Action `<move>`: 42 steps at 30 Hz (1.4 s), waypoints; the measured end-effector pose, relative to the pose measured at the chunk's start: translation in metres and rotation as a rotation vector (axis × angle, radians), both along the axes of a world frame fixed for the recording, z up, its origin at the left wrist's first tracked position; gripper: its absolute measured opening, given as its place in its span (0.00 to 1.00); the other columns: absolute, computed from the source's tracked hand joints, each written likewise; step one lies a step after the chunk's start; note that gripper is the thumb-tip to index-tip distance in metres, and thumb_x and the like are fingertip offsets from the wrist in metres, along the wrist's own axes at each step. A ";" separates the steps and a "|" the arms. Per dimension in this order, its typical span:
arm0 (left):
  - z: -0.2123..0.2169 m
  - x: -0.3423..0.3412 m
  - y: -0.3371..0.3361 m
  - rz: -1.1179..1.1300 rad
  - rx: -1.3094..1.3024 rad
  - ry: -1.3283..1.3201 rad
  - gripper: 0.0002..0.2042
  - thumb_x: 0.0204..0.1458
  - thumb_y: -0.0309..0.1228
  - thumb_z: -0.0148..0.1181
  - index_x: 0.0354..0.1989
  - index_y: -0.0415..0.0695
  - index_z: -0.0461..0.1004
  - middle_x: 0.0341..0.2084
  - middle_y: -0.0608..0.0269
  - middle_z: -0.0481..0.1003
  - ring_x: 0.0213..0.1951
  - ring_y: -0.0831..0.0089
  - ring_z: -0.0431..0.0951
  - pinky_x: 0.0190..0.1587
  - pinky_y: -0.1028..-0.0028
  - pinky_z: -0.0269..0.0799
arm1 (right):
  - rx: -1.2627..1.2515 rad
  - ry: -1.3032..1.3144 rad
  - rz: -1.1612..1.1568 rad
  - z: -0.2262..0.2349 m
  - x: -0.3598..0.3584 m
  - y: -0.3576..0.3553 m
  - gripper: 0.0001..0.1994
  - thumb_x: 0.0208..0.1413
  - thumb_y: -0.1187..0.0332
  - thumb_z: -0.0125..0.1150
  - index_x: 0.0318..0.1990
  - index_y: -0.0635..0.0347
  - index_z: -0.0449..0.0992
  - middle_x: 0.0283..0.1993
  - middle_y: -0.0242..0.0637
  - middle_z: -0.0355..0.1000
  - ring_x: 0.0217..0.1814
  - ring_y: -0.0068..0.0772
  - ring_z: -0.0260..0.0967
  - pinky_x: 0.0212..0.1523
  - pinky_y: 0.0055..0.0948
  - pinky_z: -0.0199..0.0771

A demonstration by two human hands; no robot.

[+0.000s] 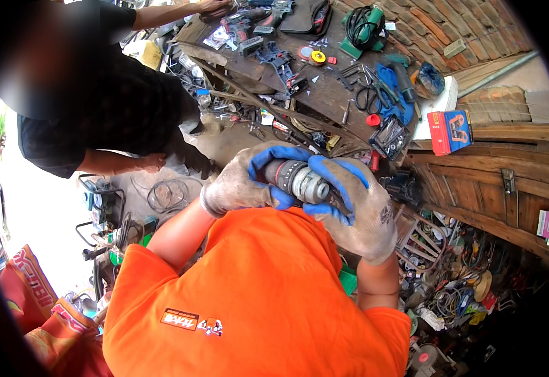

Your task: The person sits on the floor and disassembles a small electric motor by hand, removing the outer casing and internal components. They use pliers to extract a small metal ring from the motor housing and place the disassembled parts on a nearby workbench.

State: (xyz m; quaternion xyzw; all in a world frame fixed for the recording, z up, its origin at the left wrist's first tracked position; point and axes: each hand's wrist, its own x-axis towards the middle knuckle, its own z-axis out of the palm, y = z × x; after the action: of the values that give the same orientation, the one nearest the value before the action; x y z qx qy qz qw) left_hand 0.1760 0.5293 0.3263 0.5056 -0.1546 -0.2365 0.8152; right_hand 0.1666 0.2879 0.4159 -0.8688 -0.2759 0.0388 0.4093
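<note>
Both my hands wear grey work gloves with blue palms and fingers. Between them, in front of my chest, is a drill gearbox (298, 180) with a black numbered collar, a thin red ring and a silvery metal end. My left hand (243, 179) wraps round the dark collar end. The fingers of my right hand (359, 204) close on the metal end, which faces right and toward me. Parts of the gearbox are hidden behind the gloves. Beyond it, on the wooden workbench (325, 107), lie an opened dark tool casing (276, 60) and a cordless drill (237, 25).
A person in dark clothes (111, 113) stands at the left, one arm reaching to the bench. On the bench are a green corded machine (364, 31), scissors (369, 97), a blue cloth (395, 94) and a parts tray (389, 136). Cables and scrap (463, 289) pile up at lower right.
</note>
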 end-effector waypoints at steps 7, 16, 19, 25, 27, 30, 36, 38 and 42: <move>0.004 0.000 -0.002 0.014 0.039 -0.011 0.37 0.41 0.35 0.82 0.61 0.37 0.72 0.59 0.54 0.73 0.59 0.64 0.74 0.64 0.64 0.68 | 0.007 0.033 -0.004 0.000 0.001 -0.004 0.31 0.48 0.63 0.75 0.60 0.63 0.74 0.53 0.51 0.76 0.54 0.53 0.75 0.52 0.43 0.78; 0.009 -0.004 -0.007 0.129 0.141 -0.118 0.40 0.37 0.41 0.84 0.60 0.39 0.73 0.56 0.55 0.75 0.58 0.65 0.75 0.62 0.65 0.69 | 0.070 -0.070 -0.057 -0.004 -0.001 0.000 0.30 0.52 0.59 0.76 0.59 0.64 0.73 0.50 0.54 0.75 0.47 0.52 0.80 0.45 0.41 0.81; 0.007 -0.003 -0.005 0.143 0.176 -0.206 0.37 0.39 0.38 0.83 0.59 0.38 0.73 0.57 0.54 0.75 0.58 0.64 0.75 0.63 0.64 0.70 | 0.104 0.057 -0.143 -0.004 -0.006 0.001 0.32 0.50 0.53 0.77 0.57 0.65 0.76 0.50 0.50 0.76 0.48 0.44 0.78 0.48 0.38 0.79; 0.007 -0.003 -0.006 0.174 0.188 -0.244 0.38 0.38 0.39 0.83 0.59 0.38 0.74 0.56 0.54 0.75 0.58 0.64 0.76 0.62 0.64 0.70 | 0.081 0.089 -0.225 -0.001 -0.011 0.005 0.32 0.49 0.52 0.78 0.56 0.64 0.77 0.49 0.48 0.77 0.48 0.41 0.78 0.48 0.37 0.79; 0.007 -0.002 -0.007 0.183 0.178 -0.264 0.38 0.38 0.39 0.83 0.59 0.38 0.74 0.56 0.54 0.75 0.58 0.64 0.76 0.62 0.64 0.70 | 0.100 0.096 -0.240 -0.002 -0.013 0.006 0.32 0.48 0.52 0.78 0.55 0.65 0.77 0.48 0.48 0.77 0.47 0.40 0.78 0.48 0.36 0.78; 0.003 -0.004 -0.008 0.192 0.166 -0.229 0.38 0.39 0.40 0.83 0.59 0.38 0.74 0.56 0.54 0.75 0.58 0.64 0.75 0.63 0.64 0.70 | 0.059 0.112 -0.262 -0.001 -0.013 0.009 0.32 0.48 0.52 0.78 0.54 0.66 0.77 0.48 0.48 0.77 0.47 0.39 0.78 0.47 0.36 0.78; 0.004 0.000 -0.004 0.132 0.128 -0.178 0.39 0.39 0.40 0.83 0.60 0.38 0.73 0.57 0.55 0.75 0.58 0.65 0.75 0.63 0.64 0.69 | 0.088 0.102 -0.252 -0.003 -0.011 0.008 0.34 0.47 0.49 0.78 0.54 0.67 0.76 0.47 0.47 0.77 0.46 0.40 0.78 0.47 0.36 0.78; 0.003 0.001 -0.005 0.102 0.067 -0.109 0.40 0.39 0.40 0.83 0.61 0.38 0.72 0.57 0.55 0.74 0.58 0.66 0.75 0.63 0.64 0.69 | 0.119 0.043 -0.228 -0.005 -0.008 0.010 0.37 0.47 0.47 0.78 0.57 0.67 0.75 0.47 0.47 0.76 0.46 0.41 0.77 0.47 0.36 0.78; -0.002 0.001 -0.005 0.064 -0.025 -0.038 0.41 0.39 0.39 0.83 0.62 0.37 0.71 0.58 0.55 0.74 0.59 0.66 0.74 0.64 0.64 0.68 | 0.025 -0.037 -0.153 -0.004 -0.008 0.012 0.44 0.44 0.43 0.77 0.63 0.65 0.72 0.48 0.48 0.76 0.46 0.43 0.77 0.45 0.37 0.78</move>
State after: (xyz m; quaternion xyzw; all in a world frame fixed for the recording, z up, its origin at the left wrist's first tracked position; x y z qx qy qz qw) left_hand 0.1772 0.5240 0.3238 0.5047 -0.1569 -0.1986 0.8254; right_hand 0.1587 0.2994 0.4122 -0.8827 -0.2166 -0.0120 0.4169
